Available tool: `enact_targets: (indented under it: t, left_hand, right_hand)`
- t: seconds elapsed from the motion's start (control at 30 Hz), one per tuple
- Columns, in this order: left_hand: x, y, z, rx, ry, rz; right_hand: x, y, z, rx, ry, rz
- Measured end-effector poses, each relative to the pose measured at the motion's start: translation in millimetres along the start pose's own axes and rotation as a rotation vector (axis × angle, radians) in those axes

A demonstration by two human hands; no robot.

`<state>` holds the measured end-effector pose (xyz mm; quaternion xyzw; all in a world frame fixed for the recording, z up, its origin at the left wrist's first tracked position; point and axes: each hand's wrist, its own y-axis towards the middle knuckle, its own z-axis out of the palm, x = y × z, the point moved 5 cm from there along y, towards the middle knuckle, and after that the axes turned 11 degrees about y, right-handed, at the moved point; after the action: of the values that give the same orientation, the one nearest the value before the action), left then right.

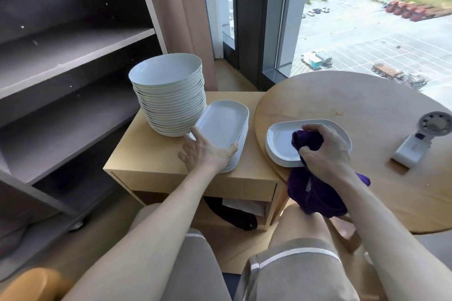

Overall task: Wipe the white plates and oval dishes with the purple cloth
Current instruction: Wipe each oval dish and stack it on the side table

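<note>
The person's right hand (325,149) gripped the bunched purple cloth (315,193), pressing it into the top dish of the low stack of white oval dishes (281,142) on the round wooden table (342,100). The left hand (208,151) lay spread wide, thumb and forefinger on the near rim of the taller oval-dish stack (222,124) beside the piled round white plates (168,71). Wiping seemed underway; next, I judged, the left fingers must close and lift one dish alone.
</note>
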<state>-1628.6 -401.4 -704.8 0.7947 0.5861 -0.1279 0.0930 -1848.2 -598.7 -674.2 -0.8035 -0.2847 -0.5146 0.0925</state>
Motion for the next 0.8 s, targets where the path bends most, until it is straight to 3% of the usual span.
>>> enact_targets:
  t: [0.2, 0.27, 0.33, 0.43, 0.57, 0.7, 0.8]
  left_hand:
    - [-8, -9, 3, -0.068, -0.04, 0.033]
    - [-22, -24, -5, -0.253, -0.063, 0.23]
    - [-49, -47, -2, -0.291, -0.147, 0.477]
    - [-86, -65, 26, -0.006, -0.255, 0.666]
    - [-111, -48, 54, 0.379, -0.304, 0.597]
    - [-120, -36, 70, 0.557, -0.323, 0.538]
    - [-120, -35, 79, 0.576, -0.439, 0.503]
  right_hand:
    - [1, 0, 2, 0.008, 0.012, -0.015]
    - [-1, 1, 2, 0.004, 0.012, -0.015]
    - [-3, 3, 0, -0.032, 0.009, -0.007]
    - [-8, 6, -11, -0.179, 0.05, 0.002]
    - [-18, 9, -31, -0.351, 0.087, 0.05]
    - [-34, 9, -21, -0.116, -0.028, 0.187]
    - [-42, 9, -11, 0.033, -0.204, 0.171]
